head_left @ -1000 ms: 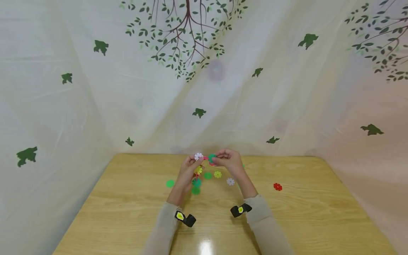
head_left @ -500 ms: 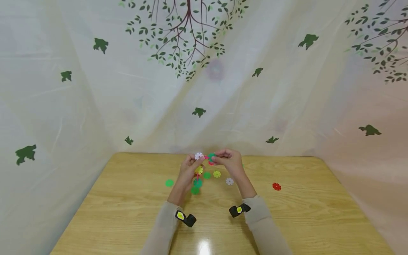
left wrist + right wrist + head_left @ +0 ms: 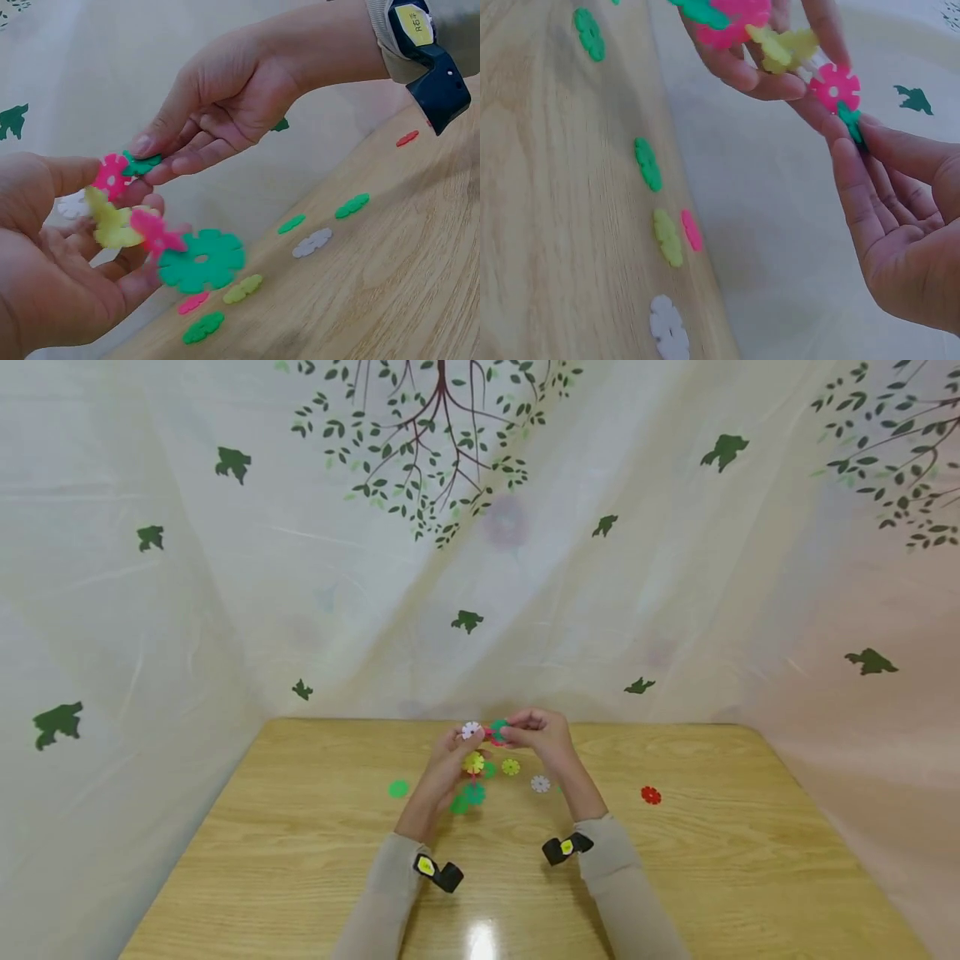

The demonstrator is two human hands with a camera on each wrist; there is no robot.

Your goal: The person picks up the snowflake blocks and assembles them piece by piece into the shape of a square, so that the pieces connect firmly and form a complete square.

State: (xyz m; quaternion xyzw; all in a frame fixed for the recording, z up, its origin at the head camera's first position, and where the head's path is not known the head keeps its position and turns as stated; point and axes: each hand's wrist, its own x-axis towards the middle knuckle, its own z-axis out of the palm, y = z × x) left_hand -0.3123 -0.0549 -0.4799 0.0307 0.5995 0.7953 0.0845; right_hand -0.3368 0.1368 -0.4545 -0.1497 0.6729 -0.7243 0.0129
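My left hand (image 3: 444, 764) holds a chain of slotted, flower-shaped plastic discs, gripping it near the white disc (image 3: 471, 730). In the left wrist view, a yellow disc (image 3: 116, 229), a pink disc (image 3: 157, 232) and a larger-looking teal-green disc (image 3: 201, 261) hang from the chain. At the chain's other end, another pink disc (image 3: 112, 176) meets a small green disc (image 3: 141, 164). That green disc is pinched between thumb and fingers of my right hand (image 3: 551, 745). The two green and pink discs touch at their edges; how deep the slots engage cannot be seen.
Loose discs lie on the wooden table (image 3: 300, 860): green (image 3: 398, 788), yellow (image 3: 511, 767), white (image 3: 540, 784) and red (image 3: 651, 795). A pink disc (image 3: 691, 230) lies near the table edge. A printed cloth (image 3: 360, 635) hangs behind the table.
My left hand has turned and shifted slightly right, and the hanging end of the chain has swung right. The right hand keeps its pinch on the green disc.
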